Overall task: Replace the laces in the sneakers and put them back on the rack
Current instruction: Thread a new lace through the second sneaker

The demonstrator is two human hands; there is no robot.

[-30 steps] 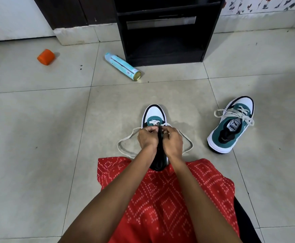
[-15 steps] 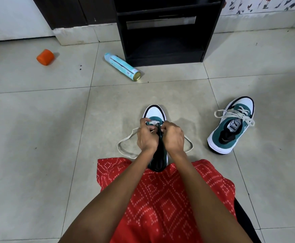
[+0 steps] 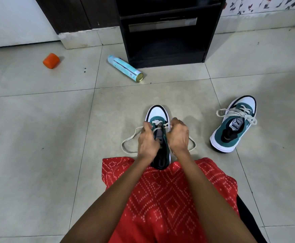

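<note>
A teal and white sneaker [image 3: 158, 114] stands on the floor tiles in front of my knees, toe pointing away. My left hand [image 3: 147, 140] pinches the white lace [image 3: 128, 139] at the shoe's left eyelets. My right hand [image 3: 178, 135] pinches the same lace on the right side. The lace is crossed once near the toe, and its loose ends loop out onto the floor on both sides. A second matching sneaker [image 3: 234, 124], laced and loosely tied, sits to the right, tilted. The black shoe rack [image 3: 166, 28] stands at the back.
A pale blue spray can [image 3: 124, 68] lies on its side just left of the rack. An orange cap [image 3: 51, 60] lies further left on the floor. My red patterned clothing [image 3: 160, 199] covers my lap.
My hands have spread apart to either side of the shoe's tongue and shifted a little toward the toe. The lace crossing near the toe now shows between them.
</note>
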